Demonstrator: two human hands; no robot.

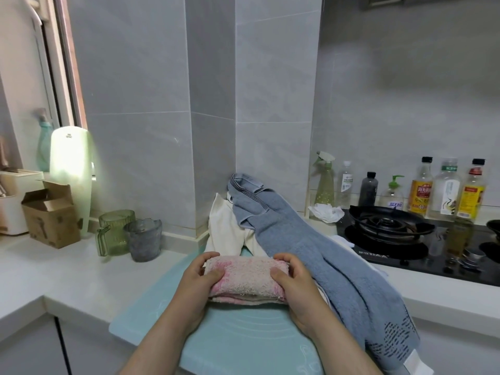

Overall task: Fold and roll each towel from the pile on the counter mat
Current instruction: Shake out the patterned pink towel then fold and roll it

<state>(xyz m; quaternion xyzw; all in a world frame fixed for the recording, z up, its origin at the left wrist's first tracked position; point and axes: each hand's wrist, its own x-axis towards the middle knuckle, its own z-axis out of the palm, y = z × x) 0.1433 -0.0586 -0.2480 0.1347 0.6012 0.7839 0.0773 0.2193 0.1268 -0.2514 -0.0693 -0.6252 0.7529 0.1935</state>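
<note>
Snugly, both hands [195,282] [297,289] around pink towel roll [244,276]

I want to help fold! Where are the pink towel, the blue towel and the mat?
pink towel [244,274], head view, fuzzy top of the roll.
blue towel [297,239], head view, middle of its long draped part.
mat [243,334], head view, bare patch near the front edge.
</note>
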